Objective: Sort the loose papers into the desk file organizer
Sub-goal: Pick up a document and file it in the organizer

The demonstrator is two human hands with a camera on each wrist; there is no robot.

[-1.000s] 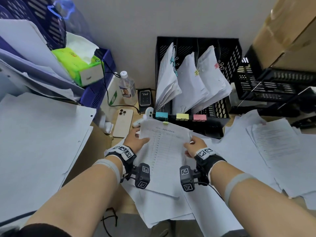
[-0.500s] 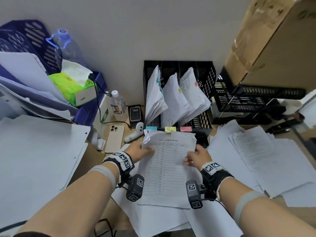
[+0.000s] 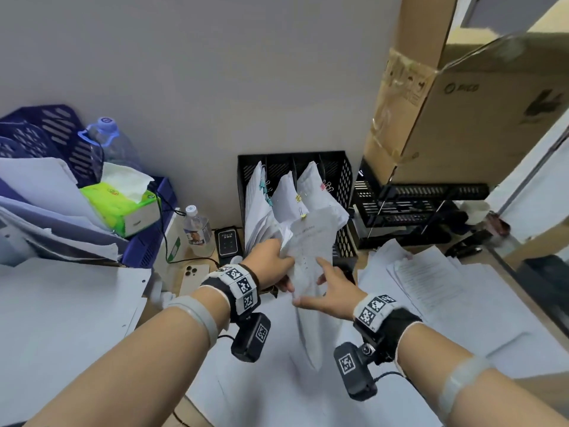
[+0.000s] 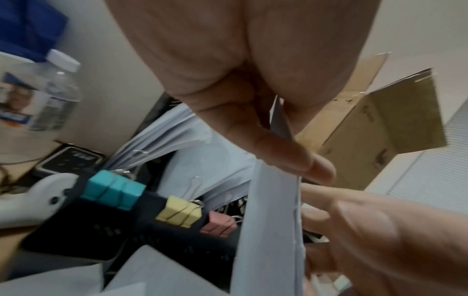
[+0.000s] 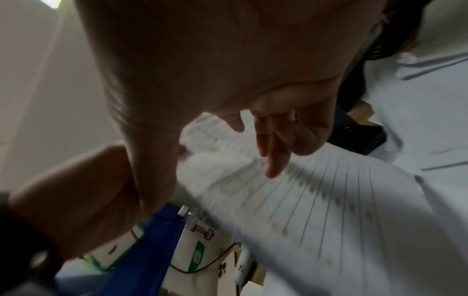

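Observation:
A printed sheet with a ruled table (image 3: 311, 241) stands lifted and curled in front of the black three-slot file organizer (image 3: 338, 167), which holds clipped paper bundles. My left hand (image 3: 271, 261) grips the sheet's upper left edge; in the left wrist view thumb and finger (image 4: 278, 152) pinch the sheet (image 4: 268, 230). The right hand (image 3: 326, 285) lies against the sheet's right side with straight fingers; the right wrist view shows those fingers (image 5: 273, 152) spread over the sheet (image 5: 316, 200). Teal, yellow and pink binder clips (image 4: 113, 190) sit on the organizer's front rim. Loose papers (image 3: 431, 288) cover the desk.
A phone (image 3: 194, 275), a water bottle (image 3: 197, 229) and a small black device (image 3: 228, 241) sit left of the organizer. Blue trays (image 3: 147, 238) with a tissue box (image 3: 123, 208) stand further left. A black stacked tray (image 3: 415, 204) under a cardboard box (image 3: 462, 103) stands right.
The sheet has come up from lying nearly flat to upright against the organizer's front. Both hands moved forward and up with it. The right hand's fingers have straightened.

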